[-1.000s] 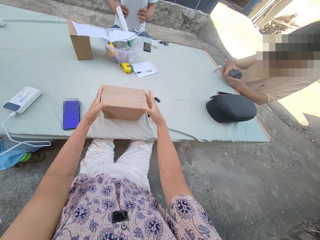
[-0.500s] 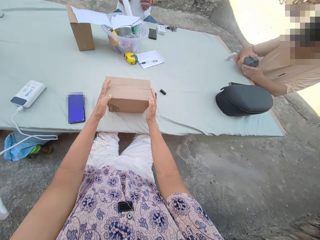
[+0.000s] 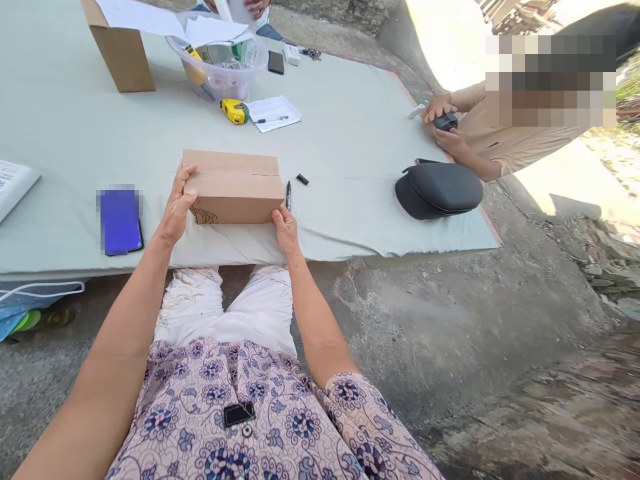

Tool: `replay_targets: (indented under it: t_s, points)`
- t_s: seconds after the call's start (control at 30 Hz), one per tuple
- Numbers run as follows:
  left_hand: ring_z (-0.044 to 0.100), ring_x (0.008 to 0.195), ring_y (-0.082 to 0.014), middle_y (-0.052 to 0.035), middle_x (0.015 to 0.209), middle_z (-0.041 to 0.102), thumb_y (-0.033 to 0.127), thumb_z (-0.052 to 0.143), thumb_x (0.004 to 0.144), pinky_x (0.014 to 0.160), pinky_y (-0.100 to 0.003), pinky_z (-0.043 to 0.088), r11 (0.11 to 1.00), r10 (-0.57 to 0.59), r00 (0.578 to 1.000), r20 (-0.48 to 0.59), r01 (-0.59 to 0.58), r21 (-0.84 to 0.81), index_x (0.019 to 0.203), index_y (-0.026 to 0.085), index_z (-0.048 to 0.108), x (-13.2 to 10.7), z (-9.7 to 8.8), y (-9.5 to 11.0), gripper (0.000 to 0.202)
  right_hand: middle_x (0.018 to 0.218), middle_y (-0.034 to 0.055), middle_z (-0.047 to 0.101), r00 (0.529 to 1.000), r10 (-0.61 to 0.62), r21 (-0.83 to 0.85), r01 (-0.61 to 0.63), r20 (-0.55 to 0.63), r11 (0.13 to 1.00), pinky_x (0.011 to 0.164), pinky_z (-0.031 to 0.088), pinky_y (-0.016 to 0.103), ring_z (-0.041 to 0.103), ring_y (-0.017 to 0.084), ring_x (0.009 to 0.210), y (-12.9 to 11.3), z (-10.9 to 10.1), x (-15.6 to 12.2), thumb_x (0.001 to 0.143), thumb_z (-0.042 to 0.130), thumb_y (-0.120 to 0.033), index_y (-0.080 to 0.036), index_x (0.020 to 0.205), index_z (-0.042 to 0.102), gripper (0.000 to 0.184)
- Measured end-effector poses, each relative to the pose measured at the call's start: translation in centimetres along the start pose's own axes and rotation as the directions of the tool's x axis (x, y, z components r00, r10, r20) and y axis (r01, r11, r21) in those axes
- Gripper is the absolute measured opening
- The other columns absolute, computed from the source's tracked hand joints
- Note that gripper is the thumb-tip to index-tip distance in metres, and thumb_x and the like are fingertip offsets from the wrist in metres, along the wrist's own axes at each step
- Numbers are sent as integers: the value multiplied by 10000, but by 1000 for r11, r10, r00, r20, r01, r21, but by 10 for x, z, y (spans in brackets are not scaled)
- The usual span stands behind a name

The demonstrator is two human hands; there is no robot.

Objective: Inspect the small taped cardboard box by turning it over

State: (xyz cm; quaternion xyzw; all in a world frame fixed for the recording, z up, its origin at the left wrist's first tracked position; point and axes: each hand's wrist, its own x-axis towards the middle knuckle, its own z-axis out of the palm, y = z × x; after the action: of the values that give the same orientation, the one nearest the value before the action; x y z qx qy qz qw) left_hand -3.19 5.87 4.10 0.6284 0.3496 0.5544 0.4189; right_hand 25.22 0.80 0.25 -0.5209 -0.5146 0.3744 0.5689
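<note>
A closed brown cardboard box is between my hands near the front edge of the cloth-covered table. My left hand grips its left end, fingers over the top corner and thumb on the front edge. At the lower right front corner, my right hand holds the box with the thumb on its front; the other fingers are partly hidden. Dark print shows on the box's lower left front. An uncapped black marker lies just right of the box, its cap a little farther off.
A phone and a white power bank lie to the left. Behind are a yellow tape measure, a notepad, a plastic basin and another carton. A black case sits right, near a co-worker's hands.
My view has turned to the right, so the table's things appear farther left. My right hand has slid down toward the box's lower front corner, uncovering the marker. My left hand keeps its hold.
</note>
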Motion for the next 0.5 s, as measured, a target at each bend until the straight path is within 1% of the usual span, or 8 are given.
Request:
replay_targets:
  t_s: [0.07, 0.13, 0.2, 0.27, 0.33, 0.4, 0.47, 0.5]
  points:
    - [228, 1552, -293, -31, 1579, 403, 454, 688, 822, 1301, -459, 124, 999, 0, 1000, -8, -1, -39, 1342, 298, 582, -1, 2, 4, 553, 1254, 45, 726, 1000, -1, 34, 1, -5, 999, 1148, 458, 407, 582, 220, 1312, 0, -1, -4, 819, 588, -699, -235, 1218, 704, 623]
    - [276, 1530, -295, -32, 1539, 453, 466, 704, 803, 1291, -448, 187, 997, -2, 999, -36, -1, -83, 1291, 294, 611, -2, 3, 11, 526, 1294, 49, 712, 1000, -8, 78, 9, -20, 997, 1156, 453, 409, 581, 233, 1320, -5, 1, -8, 808, 630, -675, -236, 1213, 709, 602]
    - [370, 1476, -302, -33, 1472, 523, 502, 701, 791, 1252, -440, 297, 988, -16, 996, -88, 3, -152, 1247, 295, 626, -3, 3, 18, 506, 1327, 59, 695, 998, -27, 101, 32, -51, 994, 1141, 471, 417, 599, 243, 1302, -15, 6, -10, 806, 652, -666, -232, 1227, 701, 607]
    - [474, 1396, -304, -31, 1403, 582, 519, 691, 782, 1167, -426, 427, 967, -56, 989, -134, 20, -255, 1227, 302, 627, -7, -1, 24, 499, 1323, 64, 696, 993, -81, 81, 88, -86, 993, 1125, 489, 423, 628, 241, 1263, -29, 12, -12, 822, 657, -652, -236, 1223, 698, 579]
    - [537, 1335, -295, -29, 1387, 597, 497, 684, 774, 1064, -402, 521, 932, -111, 983, -146, 52, -358, 1237, 314, 618, -11, -5, 24, 502, 1302, 66, 705, 974, -186, 13, 189, -128, 982, 1136, 478, 436, 638, 237, 1246, -48, 19, -13, 854, 649, -624, -244, 1184, 712, 508]
    - [570, 1300, -281, -28, 1432, 572, 454, 671, 769, 979, -385, 568, 907, -177, 977, -121, 115, -405, 1272, 331, 595, -17, -8, 18, 523, 1295, 62, 704, 933, -318, -107, 303, -166, 947, 1171, 439, 458, 613, 236, 1277, -68, 25, -12, 903, 615, -591, -259, 1151, 724, 428]
    - [604, 1254, -271, -38, 1463, 553, 406, 648, 771, 934, -393, 585, 908, -258, 963, -73, 216, -358, 1328, 341, 555, -24, -8, 7, 569, 1301, 46, 698, 886, -435, -246, 391, -161, 887, 1194, 405, 485, 583, 236, 1306, -87, 31, -8, 951, 566, -562, -285, 1149, 723, 375]
    - [623, 1224, -268, -53, 1448, 569, 380, 634, 775, 933, -409, 585, 916, -300, 953, -49, 273, -293, 1353, 334, 536, -28, -6, 2, 589, 1304, 37, 696, 867, -481, -312, 425, -130, 850, 1197, 398, 491, 573, 234, 1309, -94, 33, -6, 967, 547, -547, -297, 1151, 721, 355]
